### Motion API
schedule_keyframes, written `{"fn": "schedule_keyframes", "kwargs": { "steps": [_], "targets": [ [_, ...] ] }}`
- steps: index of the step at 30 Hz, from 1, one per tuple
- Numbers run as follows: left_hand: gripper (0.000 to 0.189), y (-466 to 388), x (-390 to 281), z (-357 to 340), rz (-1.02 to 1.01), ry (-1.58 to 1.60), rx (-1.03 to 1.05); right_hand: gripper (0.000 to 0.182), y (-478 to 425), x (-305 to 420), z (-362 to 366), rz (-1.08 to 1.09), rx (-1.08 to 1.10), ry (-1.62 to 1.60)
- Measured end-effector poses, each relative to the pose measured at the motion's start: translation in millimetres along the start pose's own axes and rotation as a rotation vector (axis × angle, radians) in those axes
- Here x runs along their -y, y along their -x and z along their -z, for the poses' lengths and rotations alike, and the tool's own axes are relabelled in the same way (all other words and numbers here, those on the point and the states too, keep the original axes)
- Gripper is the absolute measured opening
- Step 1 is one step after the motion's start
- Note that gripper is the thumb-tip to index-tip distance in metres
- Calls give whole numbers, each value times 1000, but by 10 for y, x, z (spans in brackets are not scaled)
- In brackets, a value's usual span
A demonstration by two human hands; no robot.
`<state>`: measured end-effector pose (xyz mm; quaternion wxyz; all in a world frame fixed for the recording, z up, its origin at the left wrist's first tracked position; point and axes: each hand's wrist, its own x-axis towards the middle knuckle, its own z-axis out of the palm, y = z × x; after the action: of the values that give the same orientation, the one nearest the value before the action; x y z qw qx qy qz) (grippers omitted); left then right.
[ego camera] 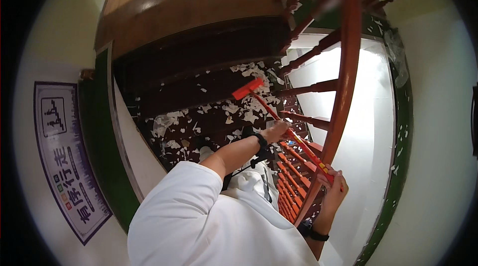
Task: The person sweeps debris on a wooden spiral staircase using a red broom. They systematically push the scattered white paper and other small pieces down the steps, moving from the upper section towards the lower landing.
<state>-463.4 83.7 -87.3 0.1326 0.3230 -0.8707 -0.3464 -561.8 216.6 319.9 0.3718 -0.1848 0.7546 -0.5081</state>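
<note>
My left hand [277, 131] grips the middle of the red shaft of a long-handled broom [305, 149]. Near the shaft's end, my right hand [335, 185] closes around it beside the wooden handrail. The broom's red head [248, 88] is at the far end of the shaft, over the dark stairs. White flakes and scraps [251, 116] lie scattered over several steps, thickest around and beside the broom head. Whether the head touches a step I cannot tell.
A reddish wooden handrail [345, 79] with turned balusters runs along the right of the stairs. Wooden flooring [168, 1] lies at the top. On the left wall, a sign [63, 135] bears writing. Clear plastic [399, 57] lies at the upper right.
</note>
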Motion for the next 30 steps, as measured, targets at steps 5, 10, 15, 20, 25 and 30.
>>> {"fn": "schedule_keyframes", "kwargs": {
  "steps": [5,10,15,20,25,30],
  "targets": [
    [20,-472,-1021,551,876,1676,227,37,69,250,350,229,-28,188],
    [20,3,-785,827,558,1241,42,34,24,226,343,205,48,73],
    [22,695,-169,1410,1131,1536,-142,31,223,-20,-304,148,234,60],
    [20,1811,610,1896,1109,1587,-399,33,606,-172,-1295,150,452,69],
    [17,2991,1239,2478,1152,1513,-623,36,1133,-399,-2316,82,655,59],
    [21,4095,2008,2859,1285,1512,-856,36,1740,-811,-3261,-65,825,-20]
  ]
}}
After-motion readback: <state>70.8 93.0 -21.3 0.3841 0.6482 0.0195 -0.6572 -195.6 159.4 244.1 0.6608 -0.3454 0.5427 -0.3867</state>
